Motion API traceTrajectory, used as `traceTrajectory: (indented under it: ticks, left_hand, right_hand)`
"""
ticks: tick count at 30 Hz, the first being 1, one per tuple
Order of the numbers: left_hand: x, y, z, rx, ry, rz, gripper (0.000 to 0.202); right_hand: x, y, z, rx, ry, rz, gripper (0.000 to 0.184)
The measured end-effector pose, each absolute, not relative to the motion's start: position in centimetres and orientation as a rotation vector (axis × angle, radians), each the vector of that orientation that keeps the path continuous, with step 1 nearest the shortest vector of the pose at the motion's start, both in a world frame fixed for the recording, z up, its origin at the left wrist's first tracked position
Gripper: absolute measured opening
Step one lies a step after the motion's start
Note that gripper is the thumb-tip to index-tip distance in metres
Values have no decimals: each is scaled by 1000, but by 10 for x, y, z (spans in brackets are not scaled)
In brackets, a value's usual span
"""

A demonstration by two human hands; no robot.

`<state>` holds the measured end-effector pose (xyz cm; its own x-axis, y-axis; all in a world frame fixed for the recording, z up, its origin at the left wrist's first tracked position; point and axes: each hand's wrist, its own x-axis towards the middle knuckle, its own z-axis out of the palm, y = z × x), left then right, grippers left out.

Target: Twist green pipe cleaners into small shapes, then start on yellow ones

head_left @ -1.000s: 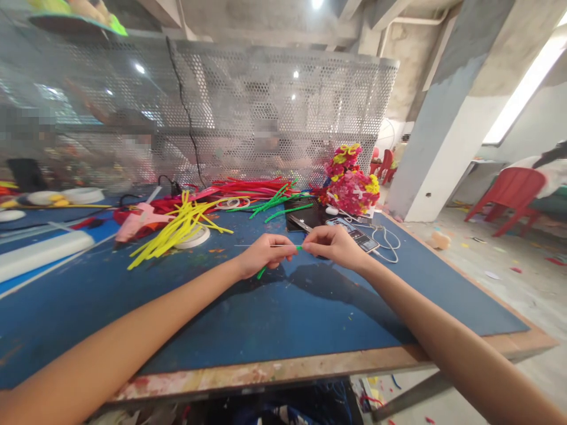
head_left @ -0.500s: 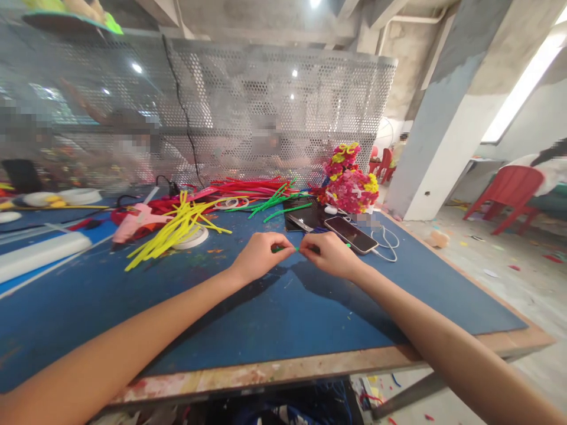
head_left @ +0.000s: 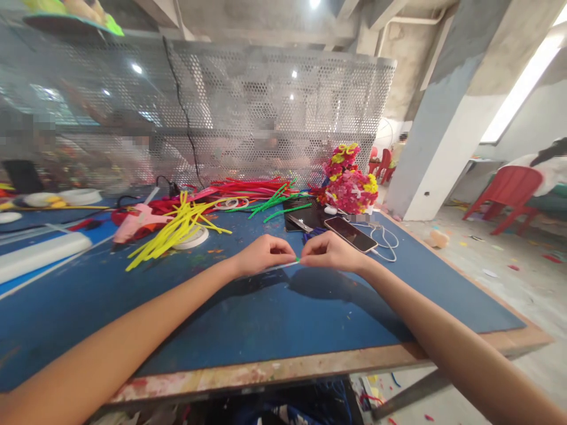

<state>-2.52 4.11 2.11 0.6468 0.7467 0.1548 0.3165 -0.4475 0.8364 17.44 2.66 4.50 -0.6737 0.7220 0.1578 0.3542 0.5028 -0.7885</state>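
Note:
Above the middle of the blue table mat, my left hand (head_left: pixel 267 255) and my right hand (head_left: pixel 331 252) meet fingertip to fingertip. Both are closed in a pinch on a short bit of green pipe cleaner (head_left: pixel 298 260), mostly hidden by the fingers. A thin pale strip (head_left: pixel 283 266) shows along the underside of my left fingers; what it is I cannot make out. Just behind my right hand lie a phone (head_left: pixel 352 234) with a white cable and a pair of scissors (head_left: pixel 300 223). Green pipe cleaners (head_left: pixel 272 200) are spread farther back.
Yellow pipe cleaners (head_left: pixel 170 230) lie across a white roll (head_left: pixel 192 238) at left, near a pink glue gun (head_left: pixel 140 223). Red pipe cleaners (head_left: pixel 248 188) line the back. A pink and yellow flower piece (head_left: pixel 349 189) stands before the perforated metal screen (head_left: pixel 283 106). The table's wooden edge (head_left: pixel 274 370) runs in front.
Both hands have shifted slightly down toward me and turned, still pinching the green pipe cleaner. A pale strip now shows under my left fingers. The things on the table stay put.

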Motion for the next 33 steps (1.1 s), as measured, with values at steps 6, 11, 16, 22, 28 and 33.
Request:
traceTrajectory:
  ticks: [6, 11, 16, 22, 28, 33]
  left_hand:
    - [-26, 36, 17, 2590, 859, 561, 23]
    - [-27, 30, 13, 3192, 970, 799, 27]
    - [-22, 26, 5, 2983, 1112, 1088, 23]
    - [-11, 25, 4, 2115, 1072, 1189, 22]
    - [-21, 40, 8, 1884, 824, 869, 27]
    - [-30, 48, 16, 2057, 778, 602, 22]
  right_hand:
    - [175, 29, 38, -842, -2642, 750, 18]
    - [171, 30, 36, -1050, -2541, 373, 15]
    - [166, 30, 32, -1134, -2324, 311, 16]
    - [161, 28, 35, -1057, -1990, 741, 20]
    - [166, 24, 44, -929, -2013, 997, 20]
    - [175, 23, 48, -864, -2479, 800, 17]
